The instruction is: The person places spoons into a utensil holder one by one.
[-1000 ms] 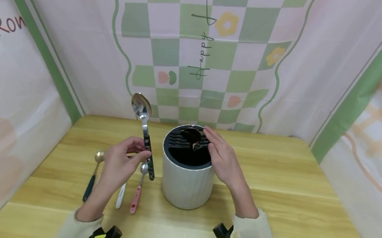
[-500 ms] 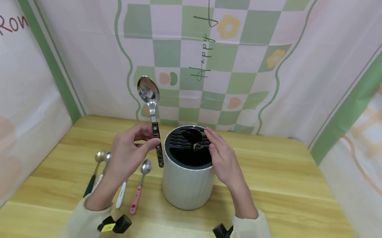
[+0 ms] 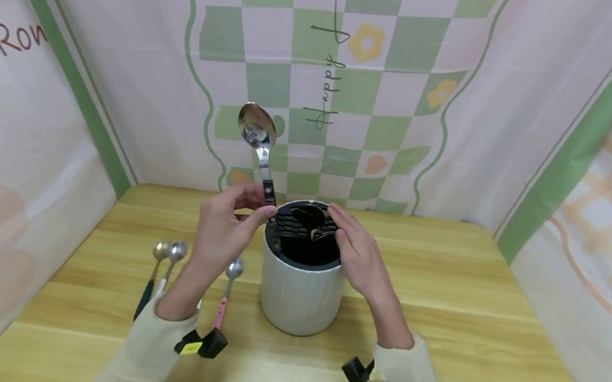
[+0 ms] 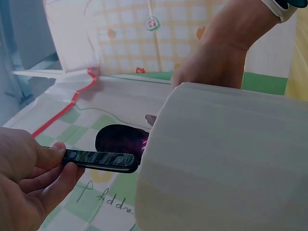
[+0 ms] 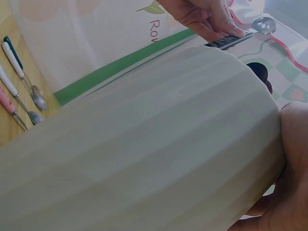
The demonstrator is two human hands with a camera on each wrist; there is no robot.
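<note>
My left hand (image 3: 228,226) pinches a metal spoon (image 3: 257,126) by its dark patterned handle (image 4: 101,160), bowl upward. The handle's lower end is at the left rim of the white ribbed utensil holder (image 3: 299,303); in the left wrist view it shows just beside the mouth. Against the holder's right rim rests my right hand (image 3: 358,256), its fingers straight. The holder has a black slotted insert, out of which a dark spoon (image 3: 310,216) sticks up. A second dark utensil, partly hidden, is beside it.
Left of the holder, several spoons lie on the wooden table (image 3: 472,342): one with a dark green handle (image 3: 145,299), one with a pink handle (image 3: 220,312), and white-handled ones (image 5: 8,82) partly behind my left arm. Patterned cloth (image 3: 413,166) hangs around the table.
My left hand has moved up and to the right with the spoon, from beside the holder to its left rim. The right hand stays in place on the rim.
</note>
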